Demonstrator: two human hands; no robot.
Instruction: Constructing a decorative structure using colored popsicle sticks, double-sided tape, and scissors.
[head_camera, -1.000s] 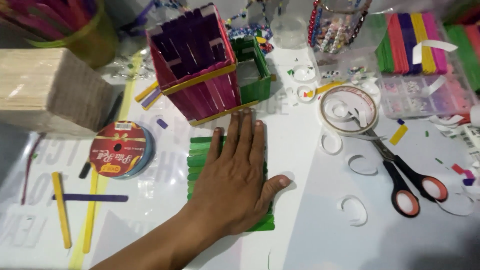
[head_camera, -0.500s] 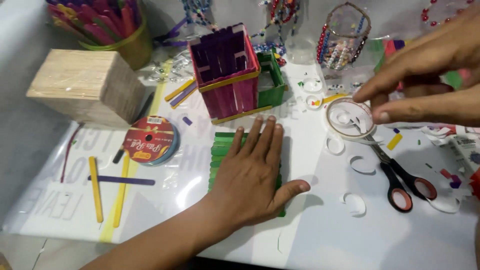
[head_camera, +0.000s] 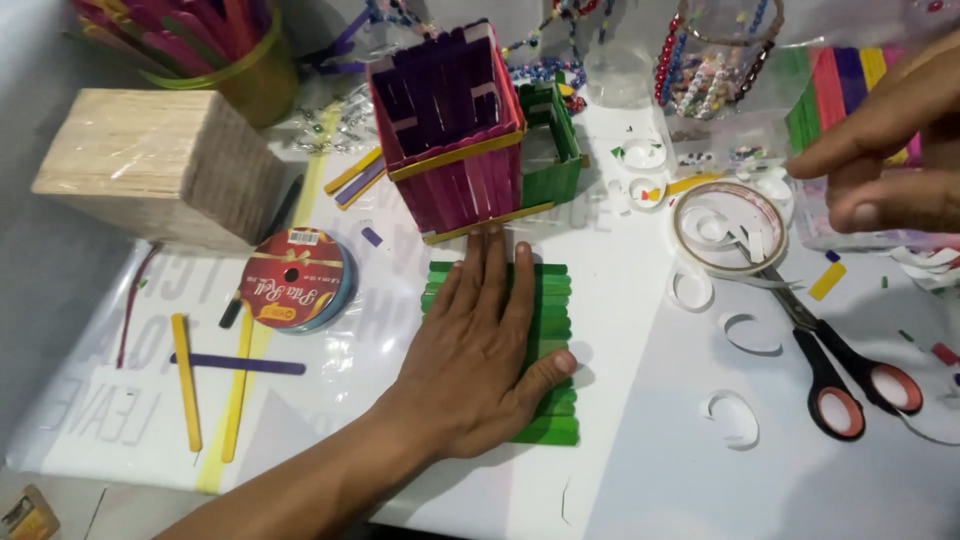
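Your left hand (head_camera: 480, 350) lies flat, palm down, fingers spread, pressing on the green stick panel (head_camera: 545, 340) at centre frame. Nothing is clamped; it's an open press, not a grip. The panel sits flat on the white tabletop (head_camera: 640, 470), its top edge just below the stick house (head_camera: 455, 125).

The house is purple and magenta with yellow trim and stands upright at upper centre. A green stick box (head_camera: 555, 140) touches its right side.

Your right hand (head_camera: 890, 150) hangs in the air at the upper right edge, fingers loosely bent. It looks empty, though part of it is out of frame. It's nearest the tape roll (head_camera: 728, 228), which lies flat at right of centre, with the scissors (head_camera: 840, 370) just below it, handles toward lower right. Peeled tape backings (head_camera: 735, 415) are scattered nearby.

My read: the panel is being pressed flat so the sticks bond. The next move likely calls for even pressure across the whole panel, keeping the sticks aligned while the free hand fetches tape.

At left are a wooden stick block (head_camera: 140, 160), a ribbon spool (head_camera: 295, 280) and loose yellow and purple sticks (head_camera: 215, 370). A cup of coloured sticks (head_camera: 215, 50) sits at upper left.
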